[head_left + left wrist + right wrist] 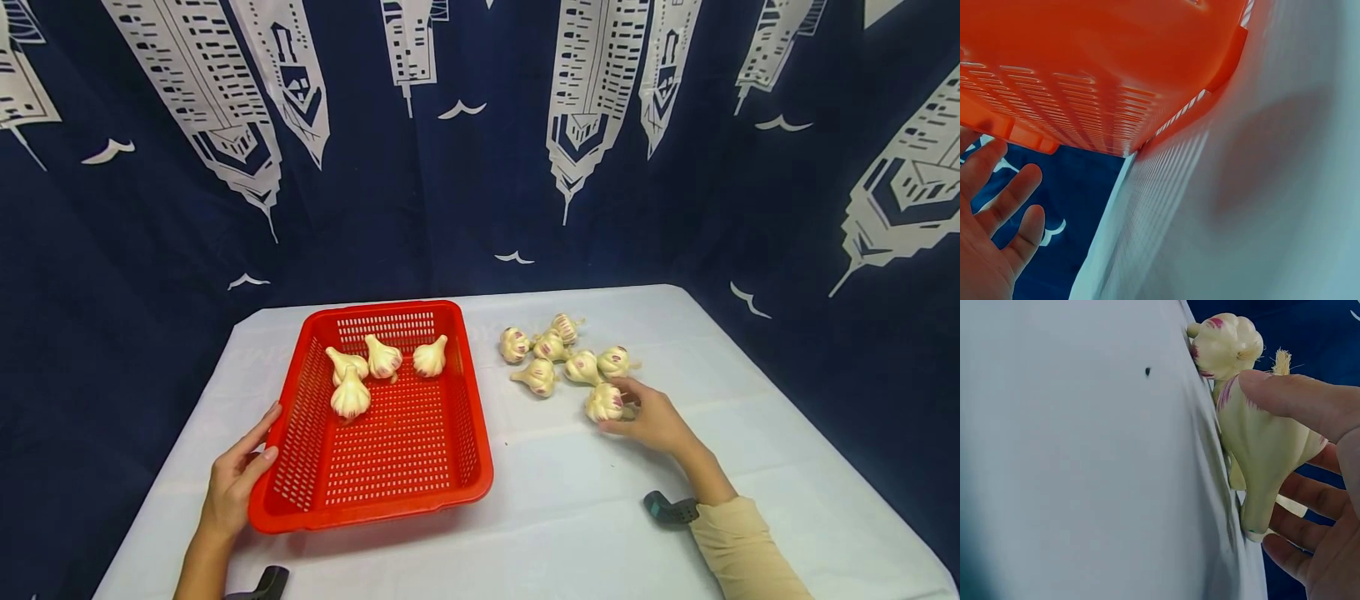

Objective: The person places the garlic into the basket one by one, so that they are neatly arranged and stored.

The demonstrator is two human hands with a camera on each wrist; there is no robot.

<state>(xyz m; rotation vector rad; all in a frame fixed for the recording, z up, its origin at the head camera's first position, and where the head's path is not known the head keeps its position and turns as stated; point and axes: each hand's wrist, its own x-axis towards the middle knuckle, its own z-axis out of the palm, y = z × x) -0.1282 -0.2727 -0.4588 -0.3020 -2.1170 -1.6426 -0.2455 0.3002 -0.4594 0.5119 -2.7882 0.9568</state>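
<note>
My right hand [648, 421] holds a garlic bulb [604, 403] between thumb and fingers, at the near side of a group of bulbs. In the right wrist view the thumb presses on the purple-streaked bulb [1260, 431], its stem pointing toward the lower fingers. My left hand [234, 487] is at the left side of a red perforated basket [378, 504], thumb and forefinger right at the rim. Three of its fingers [1022, 187] stretch out straight and apart in the left wrist view. Inside the basket, several garlic bulbs [351, 396] lie toward the back.
Several more garlic bulbs [551, 346] lie loosely grouped on the white tablecloth [555, 500], right of the basket. Another bulb [1225, 347] shows just beyond the held one. A dark blue printed curtain [450, 192] hangs behind the table.
</note>
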